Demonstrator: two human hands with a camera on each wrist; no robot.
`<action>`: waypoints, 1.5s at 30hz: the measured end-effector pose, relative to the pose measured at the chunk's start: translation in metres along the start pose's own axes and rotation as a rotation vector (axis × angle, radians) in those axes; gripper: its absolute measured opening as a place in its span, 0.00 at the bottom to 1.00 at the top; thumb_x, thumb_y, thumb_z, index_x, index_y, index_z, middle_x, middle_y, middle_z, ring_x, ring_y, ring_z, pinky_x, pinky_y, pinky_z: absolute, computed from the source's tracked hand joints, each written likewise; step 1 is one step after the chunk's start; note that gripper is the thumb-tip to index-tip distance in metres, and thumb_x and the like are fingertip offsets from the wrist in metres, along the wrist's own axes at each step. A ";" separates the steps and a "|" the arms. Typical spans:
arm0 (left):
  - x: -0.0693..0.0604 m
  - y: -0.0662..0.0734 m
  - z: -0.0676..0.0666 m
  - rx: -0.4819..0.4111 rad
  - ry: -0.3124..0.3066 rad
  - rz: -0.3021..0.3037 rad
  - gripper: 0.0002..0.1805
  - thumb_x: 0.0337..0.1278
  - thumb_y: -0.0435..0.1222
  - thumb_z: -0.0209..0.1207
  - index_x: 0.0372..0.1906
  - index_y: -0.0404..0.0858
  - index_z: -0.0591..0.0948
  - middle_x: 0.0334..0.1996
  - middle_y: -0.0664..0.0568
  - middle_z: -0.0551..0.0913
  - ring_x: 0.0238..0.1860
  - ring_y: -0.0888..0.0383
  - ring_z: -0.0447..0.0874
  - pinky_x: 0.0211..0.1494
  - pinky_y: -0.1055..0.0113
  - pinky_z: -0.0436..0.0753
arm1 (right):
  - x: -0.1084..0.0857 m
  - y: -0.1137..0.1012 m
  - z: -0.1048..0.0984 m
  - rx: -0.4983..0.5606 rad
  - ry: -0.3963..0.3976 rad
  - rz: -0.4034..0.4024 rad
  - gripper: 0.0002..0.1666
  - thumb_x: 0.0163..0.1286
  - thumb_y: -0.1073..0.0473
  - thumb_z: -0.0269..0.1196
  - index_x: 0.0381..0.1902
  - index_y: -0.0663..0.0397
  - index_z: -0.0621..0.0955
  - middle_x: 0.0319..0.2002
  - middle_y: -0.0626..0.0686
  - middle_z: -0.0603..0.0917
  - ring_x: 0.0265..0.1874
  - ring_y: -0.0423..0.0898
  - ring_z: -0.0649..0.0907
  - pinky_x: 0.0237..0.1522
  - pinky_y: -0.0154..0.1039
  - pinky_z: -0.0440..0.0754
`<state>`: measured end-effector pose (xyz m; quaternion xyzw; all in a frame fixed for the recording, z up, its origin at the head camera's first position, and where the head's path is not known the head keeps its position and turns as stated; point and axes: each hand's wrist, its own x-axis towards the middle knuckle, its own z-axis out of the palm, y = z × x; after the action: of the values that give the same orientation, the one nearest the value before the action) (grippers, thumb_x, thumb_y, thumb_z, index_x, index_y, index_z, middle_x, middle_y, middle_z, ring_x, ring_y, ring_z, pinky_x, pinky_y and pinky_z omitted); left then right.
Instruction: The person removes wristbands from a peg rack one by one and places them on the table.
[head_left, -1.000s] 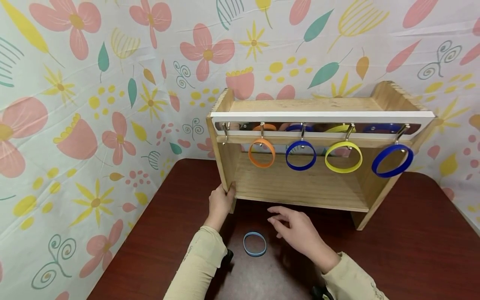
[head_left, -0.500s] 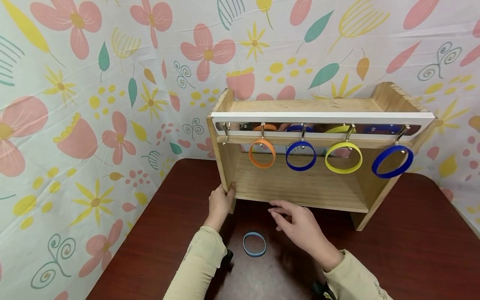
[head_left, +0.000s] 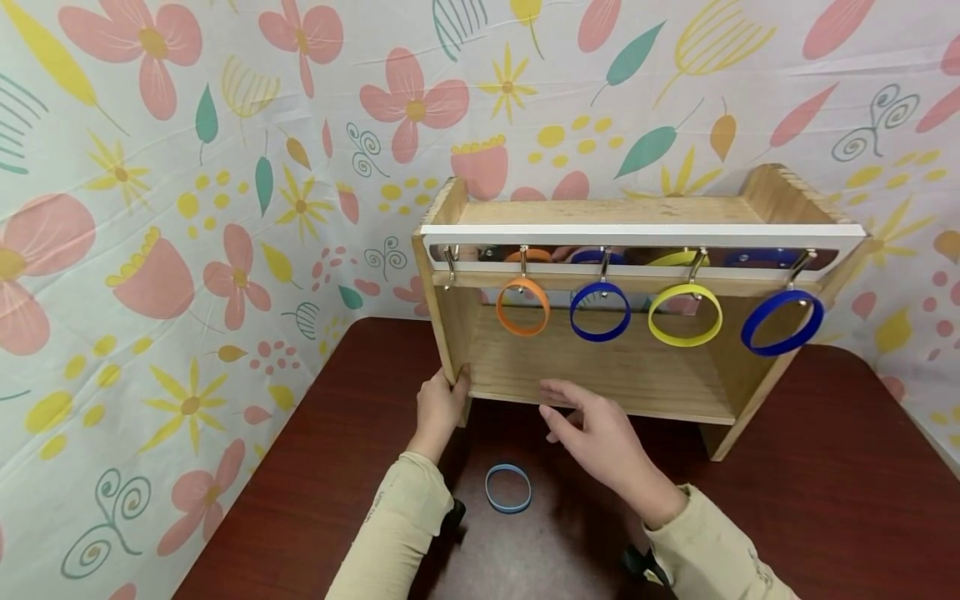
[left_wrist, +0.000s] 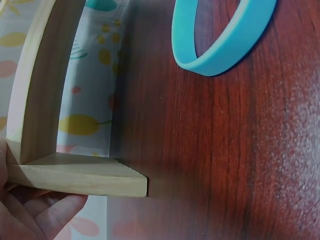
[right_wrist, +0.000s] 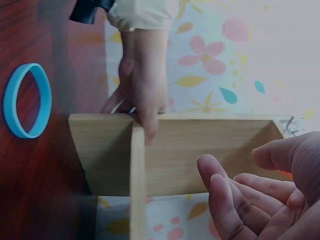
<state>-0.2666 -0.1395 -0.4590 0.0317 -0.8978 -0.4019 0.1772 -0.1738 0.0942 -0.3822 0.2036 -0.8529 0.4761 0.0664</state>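
Note:
My left hand [head_left: 438,408] grips the lower left side of a small wooden shelf [head_left: 600,358], its thumb over the side panel's front edge. In the left wrist view, its fingers [left_wrist: 62,212] lie against the outer face of the wood. In front of the lower board hovers my right hand [head_left: 603,437], holding nothing, fingers loosely bent and thumb apart. A light-blue wristband [head_left: 510,508] lies on the table between both forearms. On hooks along the shelf's front hang an orange wristband [head_left: 522,333], a dark-blue one, a yellow wristband [head_left: 684,342] and another dark-blue wristband [head_left: 780,344].
The leftmost hook [head_left: 450,268] carries no band. A white-edged reflective strip [head_left: 645,229] runs across the shelf's top front. The shelf stands on a dark red-brown table [head_left: 315,500], with a flower-patterned cloth [head_left: 247,167] behind it and along the left.
My right hand has risen a little toward the lower board, its fingers staying loosely bent. The left hand keeps its grip, and the light-blue wristband stays in place.

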 end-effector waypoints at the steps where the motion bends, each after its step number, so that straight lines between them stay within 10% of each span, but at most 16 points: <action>1: 0.000 0.000 0.000 0.001 0.000 0.001 0.17 0.69 0.48 0.55 0.35 0.38 0.82 0.16 0.52 0.78 0.18 0.56 0.78 0.22 0.63 0.76 | 0.001 -0.001 -0.001 0.006 0.004 0.001 0.21 0.72 0.57 0.61 0.61 0.54 0.77 0.54 0.58 0.82 0.26 0.40 0.85 0.26 0.35 0.79; 45: 0.000 -0.004 0.002 -0.010 -0.006 -0.002 0.18 0.70 0.49 0.53 0.39 0.38 0.82 0.17 0.51 0.79 0.15 0.59 0.76 0.18 0.65 0.76 | 0.030 -0.023 -0.019 0.190 -0.012 -0.035 0.36 0.74 0.55 0.58 0.74 0.54 0.59 0.61 0.58 0.77 0.27 0.42 0.86 0.27 0.41 0.82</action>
<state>-0.2673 -0.1406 -0.4632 0.0304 -0.8962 -0.4069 0.1741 -0.1933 0.0909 -0.3441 0.2269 -0.8007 0.5522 0.0500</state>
